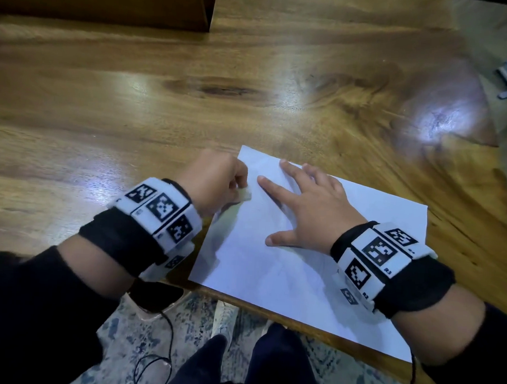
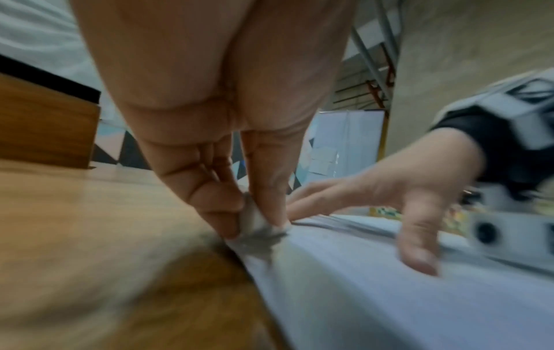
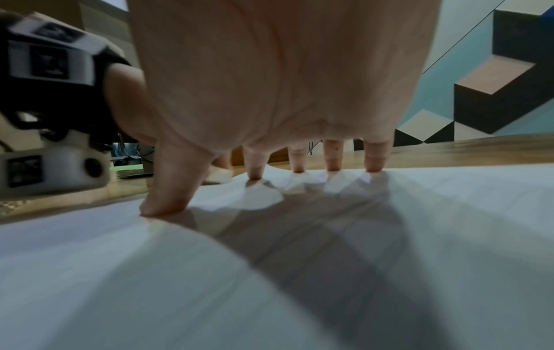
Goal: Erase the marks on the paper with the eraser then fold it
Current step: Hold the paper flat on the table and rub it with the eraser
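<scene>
A white sheet of paper (image 1: 301, 260) lies askew at the near edge of the wooden table (image 1: 162, 115). My left hand (image 1: 218, 181) pinches a small pale eraser (image 1: 244, 195) between thumb and fingers and holds its tip on the paper's left edge. In the left wrist view the eraser (image 2: 255, 220) shows smudged grey where it meets the paper (image 2: 389, 296). My right hand (image 1: 309, 206) lies flat on the sheet with fingers spread, pressing it down. In the right wrist view its fingertips (image 3: 255, 175) stand on the paper (image 3: 270, 284). No marks on the sheet are clear to me.
The paper's near corner overhangs the table edge (image 1: 270, 308). Below it are a patterned rug (image 1: 141, 340), a black cable (image 1: 151, 364) and the person's legs and shoe. A dark wooden box (image 1: 103, 2) stands at the back left.
</scene>
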### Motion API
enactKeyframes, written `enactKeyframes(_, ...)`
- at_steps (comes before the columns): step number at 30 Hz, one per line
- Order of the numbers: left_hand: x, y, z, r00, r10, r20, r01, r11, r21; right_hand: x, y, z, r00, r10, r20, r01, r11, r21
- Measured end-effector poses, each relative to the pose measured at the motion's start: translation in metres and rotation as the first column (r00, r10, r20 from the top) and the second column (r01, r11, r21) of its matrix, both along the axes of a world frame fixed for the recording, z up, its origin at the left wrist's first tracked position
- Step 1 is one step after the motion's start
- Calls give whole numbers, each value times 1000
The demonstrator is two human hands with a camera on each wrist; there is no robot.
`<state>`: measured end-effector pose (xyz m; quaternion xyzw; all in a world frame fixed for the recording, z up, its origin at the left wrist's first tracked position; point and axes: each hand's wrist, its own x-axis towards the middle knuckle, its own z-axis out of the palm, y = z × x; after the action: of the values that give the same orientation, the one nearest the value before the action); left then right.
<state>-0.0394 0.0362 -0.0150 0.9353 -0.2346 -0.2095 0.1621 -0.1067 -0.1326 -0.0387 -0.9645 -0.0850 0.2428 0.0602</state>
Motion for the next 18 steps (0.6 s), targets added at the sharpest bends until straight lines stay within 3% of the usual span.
enactKeyframes(5,-13,19,2,980,-95,-173,113,989,98,1,2,1,1000,9,-13,-9,1000,-17)
enactKeyframes(10,9,0,6,999,15,-33,-16,1000,-21,1,3,1,1000,9,-11,-9,1000,-29)
enactKeyframes(16,-18,19,7,986,-82,-146,96,991,91,1,3,1,1000,5,-14,-5,1000,-24)
enactKeyframes(18,-9,14,8,993,-56,-105,63,996,69,1,4,1,1000,2,-9,-2,1000,-23)
